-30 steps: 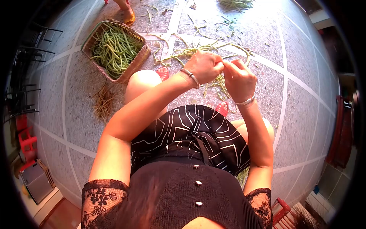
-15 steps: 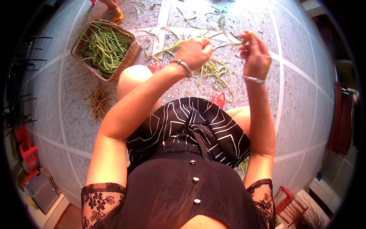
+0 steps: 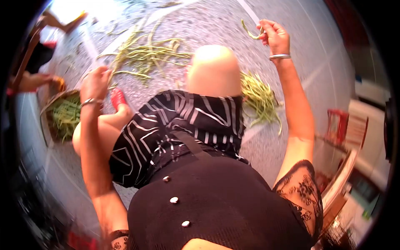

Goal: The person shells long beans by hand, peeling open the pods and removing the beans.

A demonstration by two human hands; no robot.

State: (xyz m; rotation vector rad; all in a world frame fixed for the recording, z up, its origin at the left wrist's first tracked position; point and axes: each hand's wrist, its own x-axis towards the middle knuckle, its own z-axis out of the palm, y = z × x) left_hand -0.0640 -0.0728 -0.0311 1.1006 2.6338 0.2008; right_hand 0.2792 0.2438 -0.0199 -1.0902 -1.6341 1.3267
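Note:
My right hand (image 3: 276, 38) is raised at the upper right, its fingers pinched on a short green bean piece (image 3: 250, 32) that curves out to the left. At the left, my left hand (image 3: 96, 84) has its fingers closed near the basket; whatever they hold is too blurred to make out. Long green beans (image 3: 152, 53) lie strewn on the floor between my hands. Beside my right knee rests a thicker pile of beans (image 3: 259, 96). The basket (image 3: 47, 109) with green beans inside stands at the left, partly behind my left hand.
Another person's legs (image 3: 58, 23) and a person's hand (image 3: 39, 81) show at the upper left, near the basket. A red chair (image 3: 336, 125) and wooden furniture (image 3: 339, 177) stand at the right. My red sandal (image 3: 118, 98) is on the speckled floor.
The view has swung to the right, bringing the bean pile beside my knee into sight. My hands have moved far apart, and the bean piece now shows clearly in my right hand.

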